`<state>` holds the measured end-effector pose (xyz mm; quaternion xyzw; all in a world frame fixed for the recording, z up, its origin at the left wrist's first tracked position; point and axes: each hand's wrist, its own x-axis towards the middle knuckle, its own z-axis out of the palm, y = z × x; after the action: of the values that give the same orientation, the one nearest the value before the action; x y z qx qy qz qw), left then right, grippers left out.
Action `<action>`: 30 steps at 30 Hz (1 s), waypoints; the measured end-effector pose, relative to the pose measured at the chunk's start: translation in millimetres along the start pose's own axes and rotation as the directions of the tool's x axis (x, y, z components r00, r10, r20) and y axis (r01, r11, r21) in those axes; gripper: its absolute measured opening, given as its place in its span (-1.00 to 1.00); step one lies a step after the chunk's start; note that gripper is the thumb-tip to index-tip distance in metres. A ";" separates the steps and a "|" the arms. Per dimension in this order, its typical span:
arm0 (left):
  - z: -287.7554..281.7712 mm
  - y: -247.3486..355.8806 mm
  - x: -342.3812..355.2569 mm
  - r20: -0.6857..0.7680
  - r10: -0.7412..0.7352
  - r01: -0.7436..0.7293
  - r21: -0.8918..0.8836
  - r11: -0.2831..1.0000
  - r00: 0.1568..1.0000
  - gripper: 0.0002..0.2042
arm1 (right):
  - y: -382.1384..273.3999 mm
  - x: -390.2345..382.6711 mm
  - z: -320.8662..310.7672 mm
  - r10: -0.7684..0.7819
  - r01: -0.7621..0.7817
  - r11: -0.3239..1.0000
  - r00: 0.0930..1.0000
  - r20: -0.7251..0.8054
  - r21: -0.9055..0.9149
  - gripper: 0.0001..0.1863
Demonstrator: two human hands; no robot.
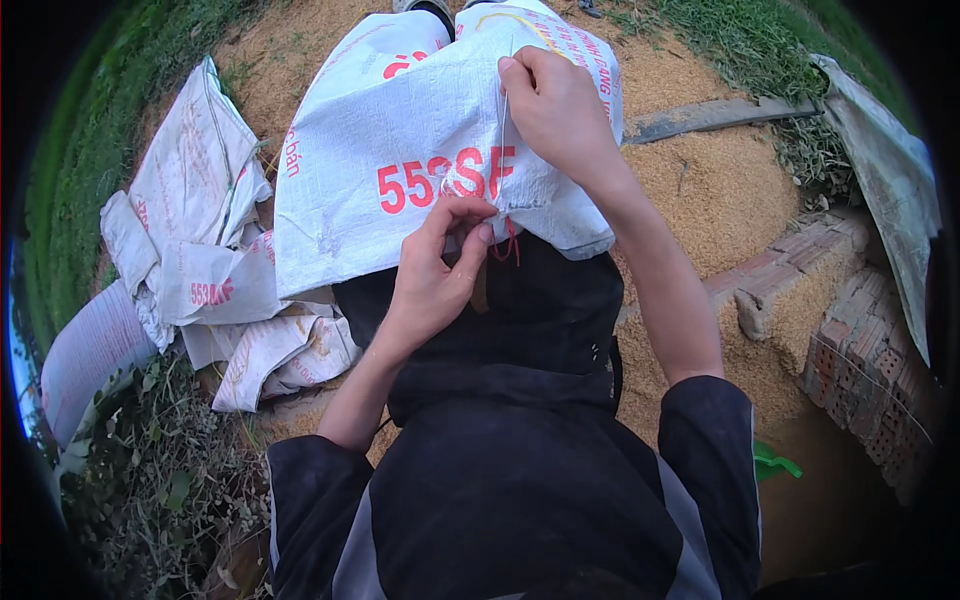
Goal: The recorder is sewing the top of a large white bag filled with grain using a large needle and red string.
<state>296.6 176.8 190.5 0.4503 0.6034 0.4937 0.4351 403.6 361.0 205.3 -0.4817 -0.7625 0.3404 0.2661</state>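
We have the white woven sack (350,125) spread over the lap and legs, red print facing up, near edge across the dark trousers (545,305). Left hand (437,270) is at that near edge: thumb and index curl toward each other beside the red thread (516,245), tips close. We can't tell whether they are clamped on sack or thread. Right hand (563,115) is further up, over the sack's right half, thumb and index tips together in a pinch, other fingers folded. A thin line runs down from the pinch toward the left hand; we can't tell if it's a strand or a fold.

Surroundings: more sacks (190,170) lie crumpled on our left, apart from both hands. Grain-like heap (715,200) on our right, with a grey board (715,120) lying across it. Bricks (870,375) sit further right, below a hanging pale sheet (880,170). Green object (775,463) near the right sleeve (705,425), mostly hidden. Grass (730,45) beyond.
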 end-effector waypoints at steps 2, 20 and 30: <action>0.2 0.4 -1.8 0.012 -0.006 0.006 -0.007 1.000 1.000 -0.86 | 3.1 7.0 2.8 -0.010 0.009 1.000 0.999 -0.037 -0.024 -0.62; 9.8 -5.9 -15.5 -0.033 0.073 -0.072 0.040 0.997 0.997 -0.58 | 0.8 45.2 -27.9 0.221 -0.230 0.878 0.973 0.070 0.420 -0.71; 15.9 -3.7 -25.5 -0.234 0.028 -0.031 -0.009 0.999 0.972 -0.89 | 60.7 46.8 -8.1 0.322 -0.412 0.724 0.911 0.257 0.553 -0.70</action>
<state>317.1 154.8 186.7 0.3952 0.6408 0.5534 0.3563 424.6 424.4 166.9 -0.4890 -0.5226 0.6417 0.2757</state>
